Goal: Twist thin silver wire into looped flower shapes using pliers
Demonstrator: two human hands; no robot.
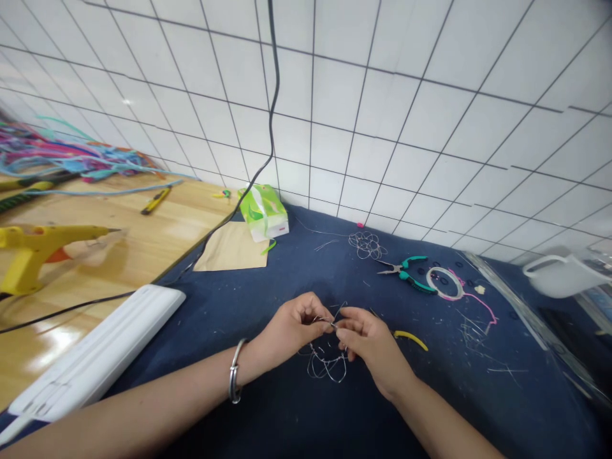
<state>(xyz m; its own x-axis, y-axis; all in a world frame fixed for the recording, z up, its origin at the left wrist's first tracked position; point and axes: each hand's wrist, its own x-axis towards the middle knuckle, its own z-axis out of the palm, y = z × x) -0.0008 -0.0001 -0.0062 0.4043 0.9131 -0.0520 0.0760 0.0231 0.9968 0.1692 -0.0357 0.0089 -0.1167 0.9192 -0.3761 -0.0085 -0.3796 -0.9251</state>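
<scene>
Both my hands meet over the dark blue cloth (229,306), pinching a looped silver wire piece (327,368) between them. My left hand (291,325) is closed, thumb and forefinger on the upper part of the wire. Close beside it, my right hand (368,341) also pinches the wire with thumb and fingertips. Thin wire loops hang below the fingers, and a short end sticks up between the hands. The exact grip point is partly hidden by the fingertips. A yellow-handled tool (411,339) lies just right of my right hand, partly covered by it.
Teal-handled pliers (406,271), a wire flower (367,245) and a ring-shaped spool (444,283) lie at the back right. A white power strip (100,350), a yellow glue gun (38,248) and a tissue pack (264,212) are left. A white mug (559,277) stands far right.
</scene>
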